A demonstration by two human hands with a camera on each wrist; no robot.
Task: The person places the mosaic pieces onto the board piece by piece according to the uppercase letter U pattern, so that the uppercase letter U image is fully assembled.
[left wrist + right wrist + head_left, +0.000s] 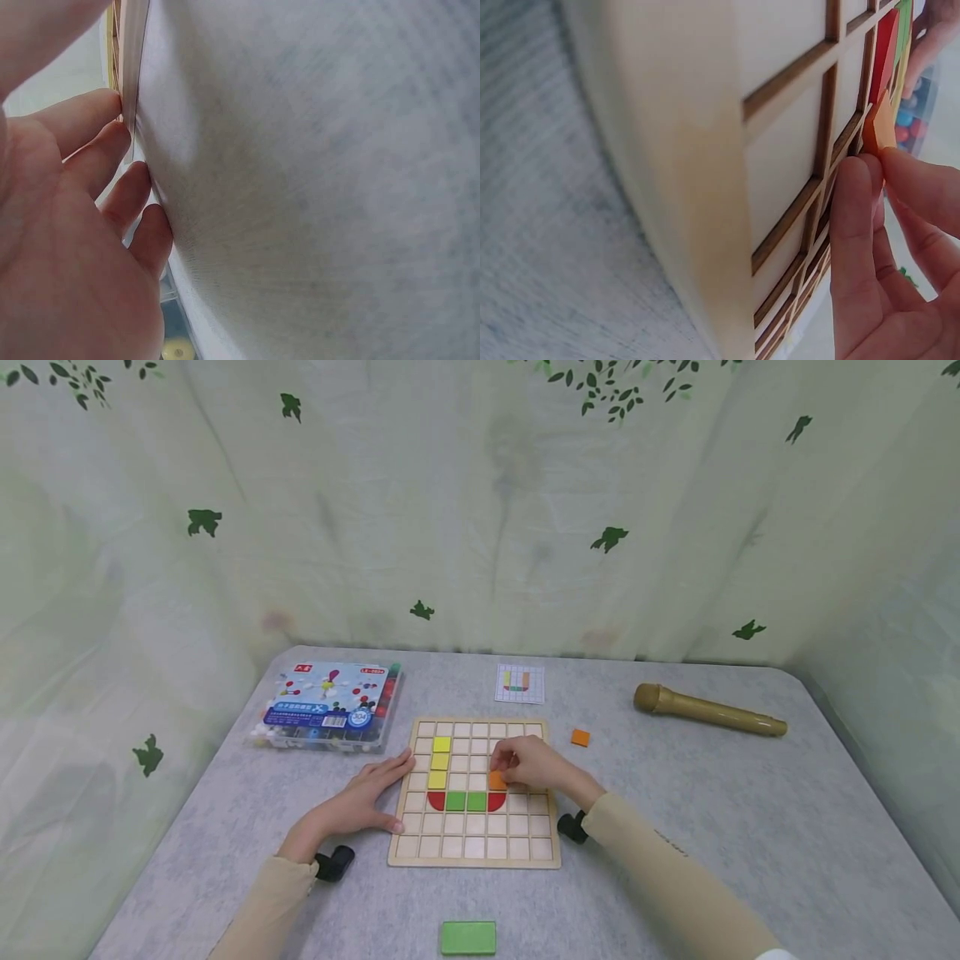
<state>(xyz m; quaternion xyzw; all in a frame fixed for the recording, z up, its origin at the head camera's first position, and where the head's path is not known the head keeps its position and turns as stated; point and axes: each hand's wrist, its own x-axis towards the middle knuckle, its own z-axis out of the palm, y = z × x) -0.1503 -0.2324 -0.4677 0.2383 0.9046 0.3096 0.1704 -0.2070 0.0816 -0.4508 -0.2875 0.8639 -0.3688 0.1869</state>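
Note:
A wooden grid board [474, 862] lies flat on the table. Three yellow square tiles [439, 762] run down its left part. Below them, two green tiles [466, 801] sit in a row between two red rounded-corner tiles [496, 802]. My right hand [532, 762] pinches an orange square tile [880, 129] between thumb and fingers, at the cell just above the right red tile. The left hand [367, 797] rests with spread fingers along the board's left edge, its thumb near the lower left side.
A second orange tile [581, 737] lies right of the board. Behind the board is a small pattern card [520, 684]. A plastic case [330, 706] stands at the back left, a gold microphone-shaped object [708, 708] at the back right, a green block [468, 937] in front.

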